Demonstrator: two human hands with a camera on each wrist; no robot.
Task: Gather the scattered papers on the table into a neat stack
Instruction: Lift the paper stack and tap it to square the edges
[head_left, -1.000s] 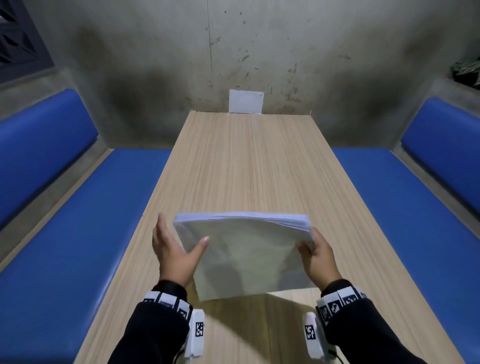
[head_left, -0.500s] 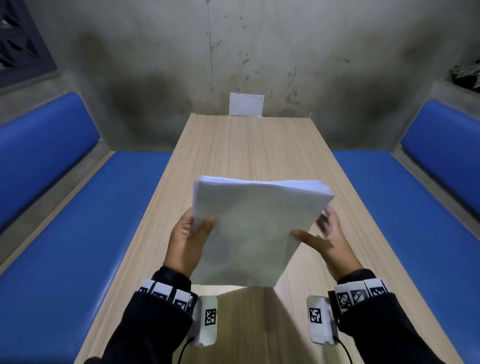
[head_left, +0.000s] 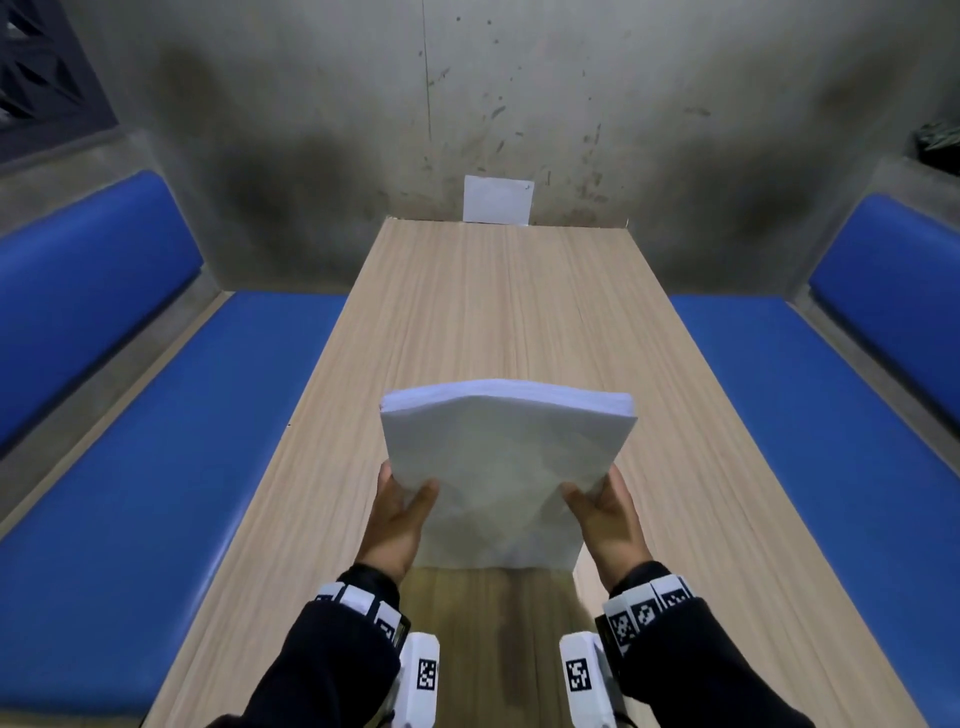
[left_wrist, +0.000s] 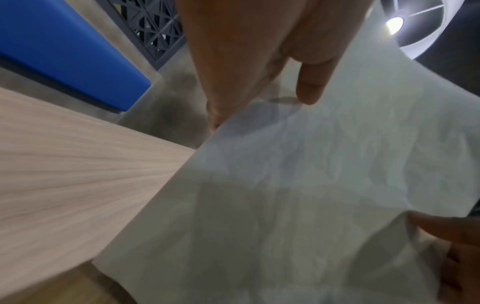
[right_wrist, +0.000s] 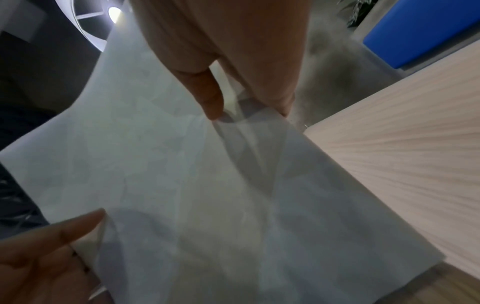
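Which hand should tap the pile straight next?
Probably neither alone: left hand and right hand both grip the paper stack, one at each side, upright over the table.

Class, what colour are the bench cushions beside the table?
Blue; the bench cushions show best in the head view.

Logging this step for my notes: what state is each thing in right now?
paper stack: gathered, held upright, bottom edge at the table
left hand: grips the stack's left edge
right hand: grips the stack's right edge
table: bare wood beyond the stack
white sheet: against the far wall
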